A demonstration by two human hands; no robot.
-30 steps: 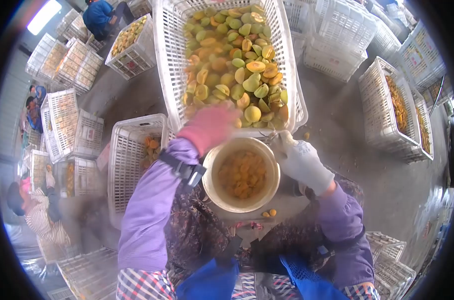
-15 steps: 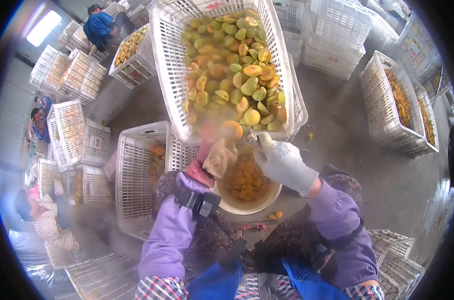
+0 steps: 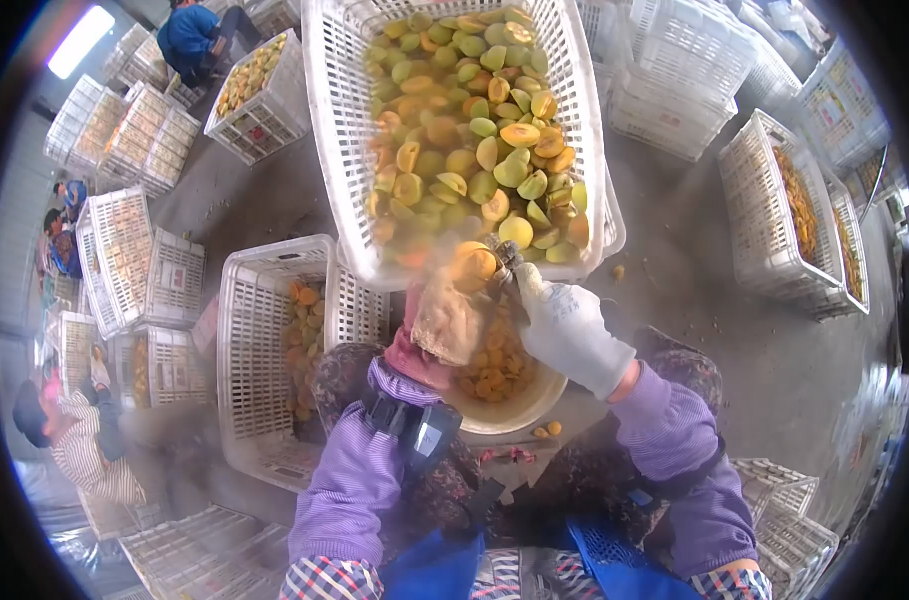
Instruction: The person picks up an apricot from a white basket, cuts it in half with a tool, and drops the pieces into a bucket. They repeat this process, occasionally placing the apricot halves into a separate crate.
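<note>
A: We're live over the bucket (image 3: 519,424), our clock centre, and the left hand (image 3: 442,325) is in at eleven, in a pink glove with a tan patch! What's it got?

B: A fruit (image 3: 474,265), orange face showing, gripped at the far end of that glove, right up at twelve! The fingers themselves blur, so I can't tell how each one sits.

A: And the right hand (image 3: 577,335)?

B: White glove, two o'clock, closed round a small dark tool (image 3: 506,253)! The tip meets the fruit's edge, or comes very near it; too blurred to call.

A: Under them?

B: Orange pieces (image 3: 494,368) down in the bucket, and a couple of scraps (image 3: 548,430) on the ground just outside it, at five!

A: Big stuff at twelve!

B: That's the big crate (image 3: 326,140), white, heaped with green and orange fruit, many cut open. At nine, the side crate (image 3: 249,400) has more along its inner side!

A: Any company?

B: A striped co-worker (image 3: 94,455) out near nine, and one in blue (image 3: 189,40) between ten and eleven, both well apart from these hands!
</note>
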